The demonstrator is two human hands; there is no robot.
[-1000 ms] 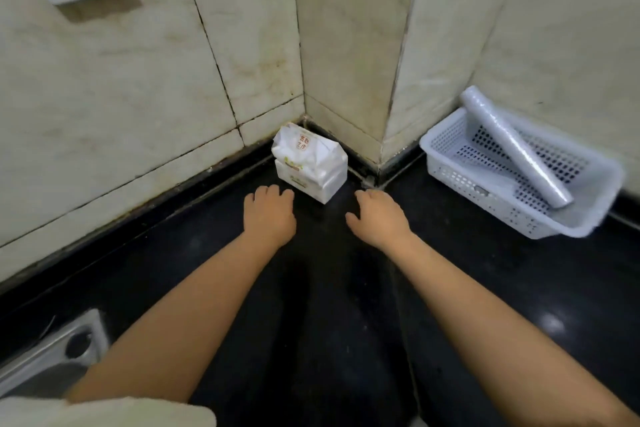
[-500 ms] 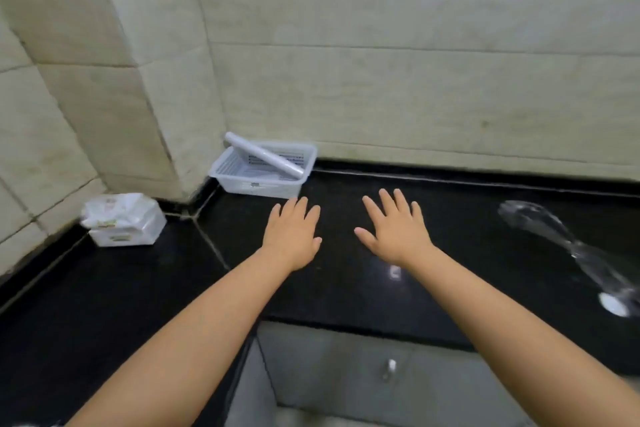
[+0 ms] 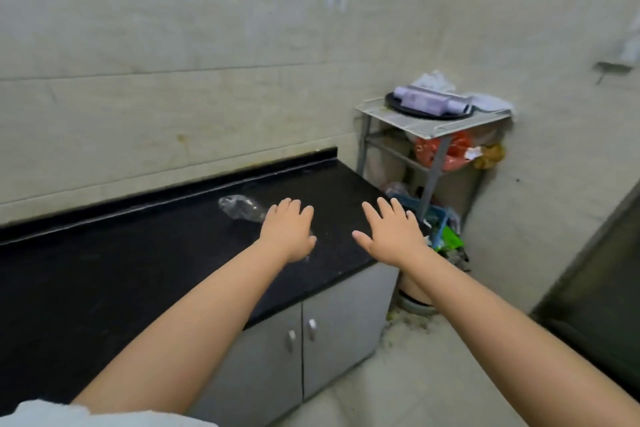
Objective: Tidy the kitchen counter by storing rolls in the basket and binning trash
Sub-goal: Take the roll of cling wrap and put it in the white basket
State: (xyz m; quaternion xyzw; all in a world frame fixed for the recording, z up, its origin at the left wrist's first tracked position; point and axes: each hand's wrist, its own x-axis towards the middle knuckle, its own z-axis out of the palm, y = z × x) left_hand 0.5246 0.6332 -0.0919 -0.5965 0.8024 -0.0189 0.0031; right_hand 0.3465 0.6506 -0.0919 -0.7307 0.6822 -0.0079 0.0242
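Note:
A crumpled clear plastic bottle (image 3: 239, 207) lies on the black counter (image 3: 104, 253), near its right end. My left hand (image 3: 289, 232) hovers palm down just right of the bottle and hides part of it, fingers spread and empty. My right hand (image 3: 393, 232) is held flat over the counter's right edge, also empty. A purple roll (image 3: 429, 101) lies on a black tray atop a white rack (image 3: 408, 121) in the corner. The bin with trash (image 3: 440, 229) stands on the floor below the rack, right of the counter. The white basket is out of view.
Grey cabinet doors (image 3: 304, 333) sit under the counter. A red bag (image 3: 446, 151) hangs in the rack's middle shelf. A dark door or appliance (image 3: 595, 288) is at the right edge. Tiled floor lies between the cabinet and it.
My view has swung right along the counter, away from the basket and tissue pack, to the counter's right end. Both hands travelled with it, open, and now sit beside the plastic bottle.

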